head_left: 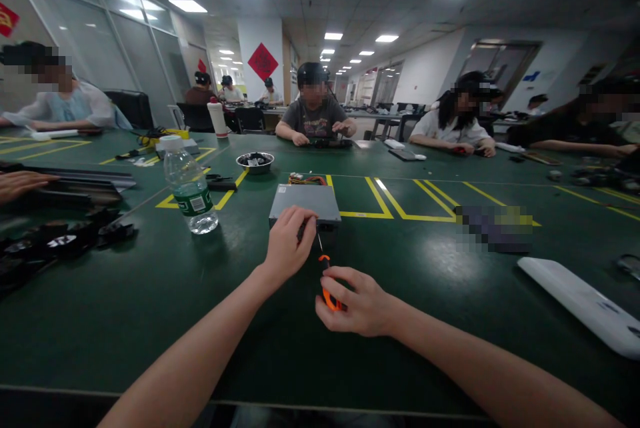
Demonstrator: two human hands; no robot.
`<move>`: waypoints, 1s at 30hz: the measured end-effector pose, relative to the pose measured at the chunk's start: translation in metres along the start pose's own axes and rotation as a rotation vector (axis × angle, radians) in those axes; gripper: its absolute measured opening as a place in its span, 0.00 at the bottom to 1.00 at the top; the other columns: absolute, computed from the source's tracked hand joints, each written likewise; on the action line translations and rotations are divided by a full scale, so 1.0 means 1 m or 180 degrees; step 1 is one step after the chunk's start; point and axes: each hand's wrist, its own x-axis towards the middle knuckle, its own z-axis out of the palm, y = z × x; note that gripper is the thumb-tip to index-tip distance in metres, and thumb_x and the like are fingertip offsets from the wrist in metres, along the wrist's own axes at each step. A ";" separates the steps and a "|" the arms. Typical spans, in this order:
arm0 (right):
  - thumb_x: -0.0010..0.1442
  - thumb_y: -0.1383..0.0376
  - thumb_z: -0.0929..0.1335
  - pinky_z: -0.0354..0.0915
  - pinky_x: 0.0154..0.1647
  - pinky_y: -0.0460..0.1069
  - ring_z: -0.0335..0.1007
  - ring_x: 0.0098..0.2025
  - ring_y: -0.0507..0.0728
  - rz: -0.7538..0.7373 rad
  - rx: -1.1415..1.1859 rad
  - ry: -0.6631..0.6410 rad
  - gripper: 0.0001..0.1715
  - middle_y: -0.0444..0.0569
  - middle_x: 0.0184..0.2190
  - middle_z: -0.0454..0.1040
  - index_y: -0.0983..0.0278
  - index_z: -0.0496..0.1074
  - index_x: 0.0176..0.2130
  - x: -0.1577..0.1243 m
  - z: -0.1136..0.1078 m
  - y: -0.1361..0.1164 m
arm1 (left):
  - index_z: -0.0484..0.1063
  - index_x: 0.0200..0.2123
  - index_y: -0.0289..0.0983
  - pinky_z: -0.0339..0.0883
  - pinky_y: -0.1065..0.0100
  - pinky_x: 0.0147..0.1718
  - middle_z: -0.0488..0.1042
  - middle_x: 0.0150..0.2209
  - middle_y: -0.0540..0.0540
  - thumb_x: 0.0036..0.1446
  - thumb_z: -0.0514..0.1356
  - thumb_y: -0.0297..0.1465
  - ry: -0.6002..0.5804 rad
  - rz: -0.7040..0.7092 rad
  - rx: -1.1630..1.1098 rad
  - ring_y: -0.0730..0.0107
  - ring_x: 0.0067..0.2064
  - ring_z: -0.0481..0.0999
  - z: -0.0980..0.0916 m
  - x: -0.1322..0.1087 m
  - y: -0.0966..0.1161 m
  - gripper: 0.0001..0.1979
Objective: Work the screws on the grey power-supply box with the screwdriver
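Note:
A grey metal box with coloured wires at its back lies on the green table in front of me. My left hand rests against the box's near edge, fingers curled on it. My right hand is closed round the orange handle of a screwdriver. The thin shaft of the tool points up toward the near face of the box, just right of my left fingers.
A water bottle stands left of the box, a small bowl of parts behind it. Black parts lie at the left, a white flat object at the right. Several other people sit around the table.

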 end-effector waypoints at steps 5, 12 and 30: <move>0.54 0.66 0.66 0.64 0.50 0.59 0.57 0.57 0.64 0.0011 0.0188 0.0055 0.14 0.55 0.49 0.68 0.58 0.68 0.43 0.003 0.004 -0.004 | 0.65 0.48 0.37 0.55 0.62 0.51 0.70 0.48 0.44 0.59 0.48 0.27 -0.0226 0.0823 0.0857 0.66 0.51 0.66 0.014 0.013 -0.026 0.15; 0.57 0.69 0.64 0.66 0.48 0.56 0.52 0.60 0.62 0.0328 0.0156 -0.0146 0.22 0.50 0.56 0.62 0.51 0.64 0.50 -0.006 -0.001 0.001 | 0.61 0.54 0.38 0.51 0.59 0.53 0.66 0.55 0.44 0.59 0.48 0.27 -0.0473 0.1188 0.1227 0.63 0.56 0.63 0.021 -0.002 -0.049 0.19; 0.55 0.68 0.65 0.65 0.35 0.50 0.67 0.39 0.55 0.0101 -0.0559 0.0206 0.17 0.47 0.48 0.71 0.53 0.66 0.45 -0.012 0.001 0.006 | 0.61 0.53 0.39 0.50 0.58 0.49 0.67 0.53 0.43 0.59 0.49 0.28 -0.0443 0.0991 0.1244 0.62 0.54 0.64 0.024 -0.003 -0.048 0.18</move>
